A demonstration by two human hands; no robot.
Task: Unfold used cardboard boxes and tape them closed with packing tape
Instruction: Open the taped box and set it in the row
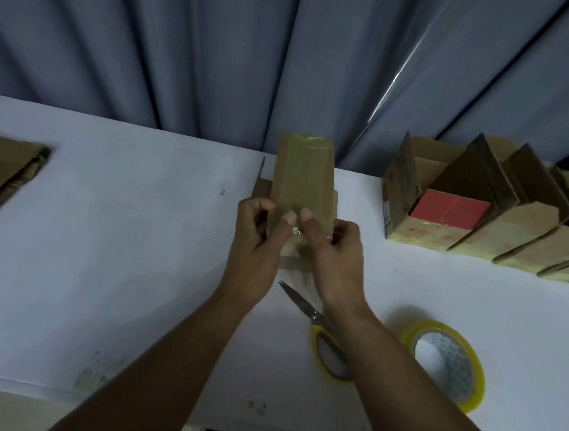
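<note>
Head view: left hand [257, 237] and right hand [335, 250] pinch the taped cardboard box [303, 175] at its near end, long axis running away from them.

- A grey-blue curtain [222, 48] hangs in deep vertical folds across the whole back.
- A white table [109, 234] stands before it, its surface faintly stained near the front edge.
- Light is dim, with one bright streak on a curtain fold.

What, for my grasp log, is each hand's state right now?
Left hand: closed, thumb and fingers pinching the near end of the taped cardboard box.
Right hand: closed, pinching the same end of that box.
</note>
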